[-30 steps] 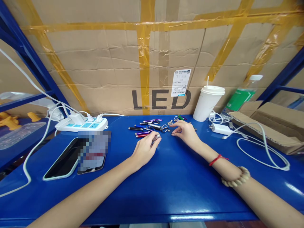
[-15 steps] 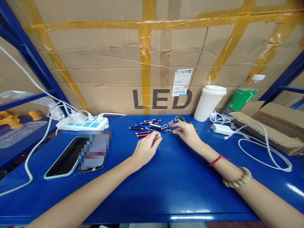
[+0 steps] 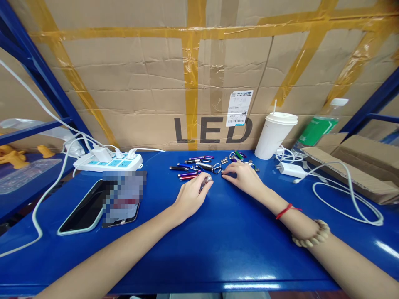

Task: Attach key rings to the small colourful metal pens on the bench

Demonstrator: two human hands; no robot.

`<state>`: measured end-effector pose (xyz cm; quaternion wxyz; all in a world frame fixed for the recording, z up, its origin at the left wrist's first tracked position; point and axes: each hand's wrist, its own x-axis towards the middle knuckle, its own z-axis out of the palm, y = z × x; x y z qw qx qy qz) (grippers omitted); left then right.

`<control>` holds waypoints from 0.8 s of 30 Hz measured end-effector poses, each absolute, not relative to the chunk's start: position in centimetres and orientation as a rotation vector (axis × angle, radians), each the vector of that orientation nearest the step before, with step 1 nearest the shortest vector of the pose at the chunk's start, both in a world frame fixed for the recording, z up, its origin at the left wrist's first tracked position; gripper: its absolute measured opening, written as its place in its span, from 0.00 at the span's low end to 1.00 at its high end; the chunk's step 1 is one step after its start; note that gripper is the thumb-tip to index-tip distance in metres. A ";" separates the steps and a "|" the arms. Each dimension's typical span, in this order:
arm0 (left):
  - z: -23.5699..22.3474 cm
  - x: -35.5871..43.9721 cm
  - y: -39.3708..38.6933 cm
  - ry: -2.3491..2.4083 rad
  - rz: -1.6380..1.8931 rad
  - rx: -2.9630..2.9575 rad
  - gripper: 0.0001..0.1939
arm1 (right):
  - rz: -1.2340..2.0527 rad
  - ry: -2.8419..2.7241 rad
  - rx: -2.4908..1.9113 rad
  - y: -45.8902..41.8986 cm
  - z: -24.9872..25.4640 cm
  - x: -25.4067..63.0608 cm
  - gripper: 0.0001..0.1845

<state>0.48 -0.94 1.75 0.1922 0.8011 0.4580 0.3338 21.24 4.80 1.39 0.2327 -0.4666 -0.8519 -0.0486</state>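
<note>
My left hand (image 3: pixel 191 195) is closed around a small flashlight, mostly hidden in the fingers, with its silvery round end (image 3: pixel 209 179) showing by the thumb. To the right, my right hand (image 3: pixel 243 177) rests low over the table, thumb and forefinger brought together at a small silver button cell. Just beyond it lie several more button cells (image 3: pixel 224 160). A black flashlight with a carabiner clip (image 3: pixel 208 167) lies between and behind the hands. Several slim pen-like lights, among them a red one (image 3: pixel 188 177) and a black one (image 3: pixel 178 168), are spread left of it.
A green keychain light (image 3: pixel 239 155) lies behind my right hand. Farther right stand a white cup (image 3: pixel 274 135), a bottle (image 3: pixel 321 124), a charger (image 3: pixel 292 169) with its cable and an open carton (image 3: pixel 368 162). Two phones (image 3: pixel 82 207) and a power strip (image 3: pixel 109 162) occupy the left.
My right hand has shifted slightly left and down, and its spread fingers have come together at the button cell. My left hand has stayed in place.
</note>
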 end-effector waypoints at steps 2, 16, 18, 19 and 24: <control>1.7 0.5 -0.9 1.279 0.945 2.251 0.09 | -0.156 -2.314 -1.322 4.8 1.4 21.2 0.08; 1.5 0.6 -0.8 1.275 0.975 2.255 0.09 | -0.220 -2.384 -1.383 4.5 1.8 21.2 0.11; 1.4 0.6 -0.8 1.279 0.984 2.263 0.09 | -0.233 -2.375 -1.395 4.5 1.8 21.2 0.09; 1.3 0.6 -0.8 1.284 0.988 2.272 0.09 | -0.242 -2.363 -1.393 4.4 1.8 21.1 0.08; 1.0 0.7 -0.6 1.286 1.023 2.342 0.09 | -0.130 -2.103 -1.095 3.4 2.7 19.9 0.08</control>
